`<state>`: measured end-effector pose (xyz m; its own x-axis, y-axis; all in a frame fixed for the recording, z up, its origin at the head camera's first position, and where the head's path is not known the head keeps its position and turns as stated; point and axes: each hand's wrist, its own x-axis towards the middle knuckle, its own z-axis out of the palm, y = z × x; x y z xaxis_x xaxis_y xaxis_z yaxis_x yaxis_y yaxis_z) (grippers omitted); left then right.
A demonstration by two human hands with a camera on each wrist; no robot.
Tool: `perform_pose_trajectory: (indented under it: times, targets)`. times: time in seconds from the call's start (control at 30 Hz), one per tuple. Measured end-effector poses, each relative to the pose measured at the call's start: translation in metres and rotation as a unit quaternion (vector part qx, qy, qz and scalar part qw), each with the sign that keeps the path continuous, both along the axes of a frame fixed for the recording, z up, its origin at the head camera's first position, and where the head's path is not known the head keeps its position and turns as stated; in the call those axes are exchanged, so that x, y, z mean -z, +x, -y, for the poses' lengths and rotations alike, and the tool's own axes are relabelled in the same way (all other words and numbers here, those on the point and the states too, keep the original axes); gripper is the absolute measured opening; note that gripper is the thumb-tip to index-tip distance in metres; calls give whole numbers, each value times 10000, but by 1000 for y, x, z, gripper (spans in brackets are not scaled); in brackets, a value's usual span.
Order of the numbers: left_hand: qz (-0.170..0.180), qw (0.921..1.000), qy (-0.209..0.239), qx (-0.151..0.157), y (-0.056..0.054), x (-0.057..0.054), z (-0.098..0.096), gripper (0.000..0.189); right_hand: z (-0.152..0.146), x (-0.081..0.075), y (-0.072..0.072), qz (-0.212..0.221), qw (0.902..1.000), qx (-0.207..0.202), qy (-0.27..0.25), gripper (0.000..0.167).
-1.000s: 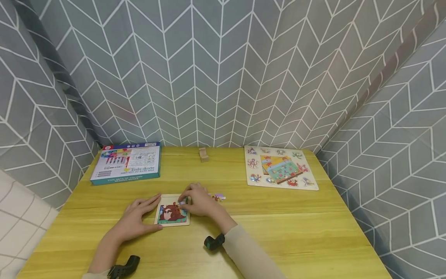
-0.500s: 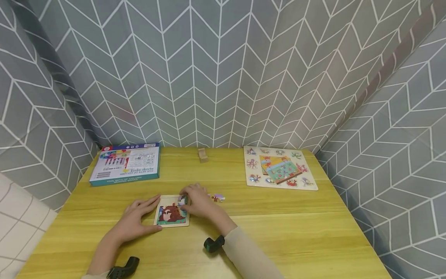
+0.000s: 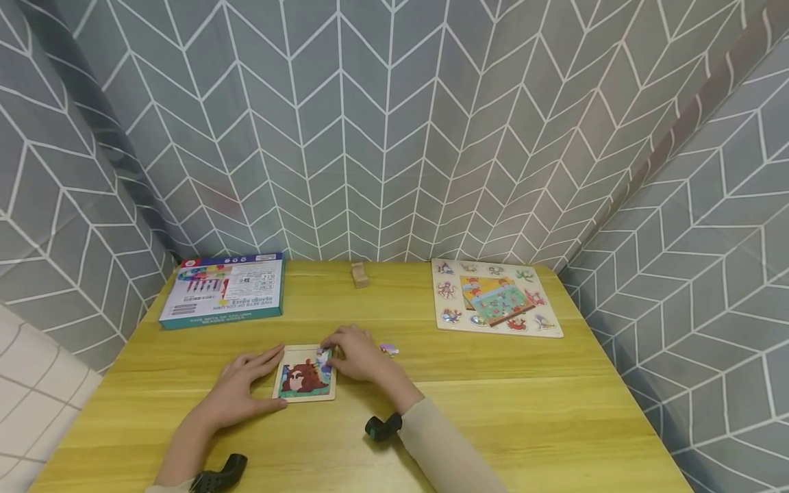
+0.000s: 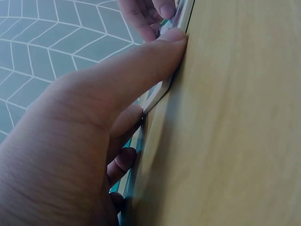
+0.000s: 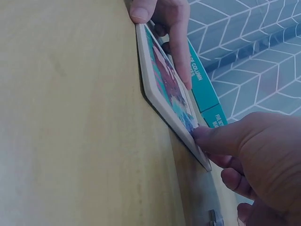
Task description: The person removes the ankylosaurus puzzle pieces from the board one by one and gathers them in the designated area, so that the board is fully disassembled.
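Note:
A small wooden jigsaw board point(image 3: 297, 355) lies on the table with a brown bear picture along its lower part; its upper left is bare wood. My left hand point(image 3: 237, 388) steadies its left side, thumb at the near corner and a straight index finger at the far one. At the upper right of the board, my right hand point(image 3: 359, 357) pinches a light purple and blue jigsaw piece point(image 3: 323, 357) between thumb and fingers. In the right wrist view the thumb point(image 5: 211, 139) lies right at the board's rim point(image 5: 162, 107), and the fingertips are partly hidden behind it.
Loose jigsaw pieces point(image 3: 390, 350) lie just right of my right hand. A teal-edged box point(image 3: 224, 291) stands at the back left, and a small wooden block point(image 3: 359, 274) at the back middle. A sea-animal puzzle board point(image 3: 446, 308) bearing two picture cards point(image 3: 502, 302) lies back right.
The piece in my right hand has turned and settled lower into the board's upper right, the hand shifting slightly right. The left hand stays in place.

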<state>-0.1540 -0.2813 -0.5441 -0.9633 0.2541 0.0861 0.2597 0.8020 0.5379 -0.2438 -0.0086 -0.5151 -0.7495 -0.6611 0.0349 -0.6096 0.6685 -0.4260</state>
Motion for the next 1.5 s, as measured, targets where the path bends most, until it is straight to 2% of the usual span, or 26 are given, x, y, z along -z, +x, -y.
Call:
perform_pose_trajectory:
  times: [0.53, 0.7, 0.87, 1.0, 1.23, 1.37, 1.5]
  targets:
    - [142, 9999, 41, -34, 2, -3, -2, 103, 0, 2, 4, -183, 9997, -4, -169, 31]
    - [129, 9999, -18, -16, 2, -2, -2, 103, -7, 6, 3, -176, 9989, 26, -428, 30]
    - [126, 9999, -8, 6, 1, -1, -2, 104, -38, 6, -2, 48, 9955, 259, -913, 29]
    - [109, 9999, 17, -8, 1, -2, -1, 103, -78, 6, -5, 132, 9896, 611, -1297, 28]
    - [108, 9999, -7, -22, 1, -3, -2, 103, -149, 17, -3, 132, 9780, 1281, -1640, 28]
    - [127, 9999, -2, -44, 2, -3, -3, 103, -168, 19, 0, 186, 9775, 1289, -1659, 25]
    - [123, 9999, -4, -39, 1, -3, -3, 103, -170, 21, 1, 199, 9814, 1098, -1560, 25]
